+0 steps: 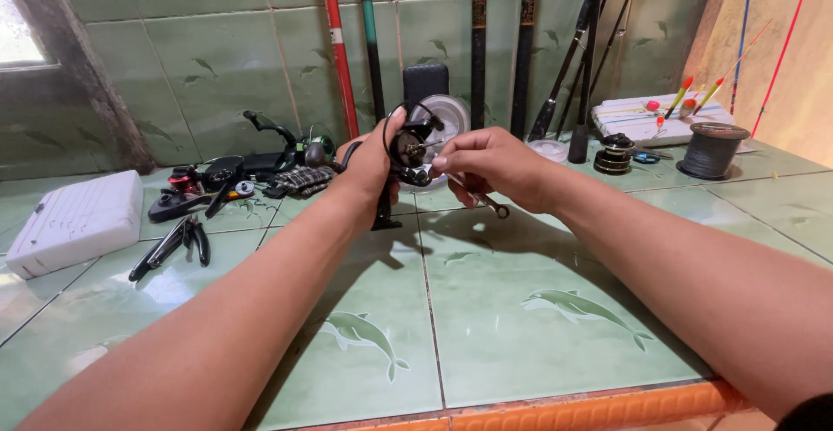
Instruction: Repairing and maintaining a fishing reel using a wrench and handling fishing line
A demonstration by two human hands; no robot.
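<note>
Reel (409, 149) sits clamped in my left hand (371, 164), its shaft pointing right toward my right hand (486, 164), whose fingers pinch a small wrench (482, 198) hanging down just beside it.

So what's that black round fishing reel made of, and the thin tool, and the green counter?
The black fishing reel in the left hand looks like dark metal or hard plastic; its sheen leaves that open. The thin spanner in the right hand glints like bare steel. The green counter is glossy ceramic tile with grout lines.
</note>
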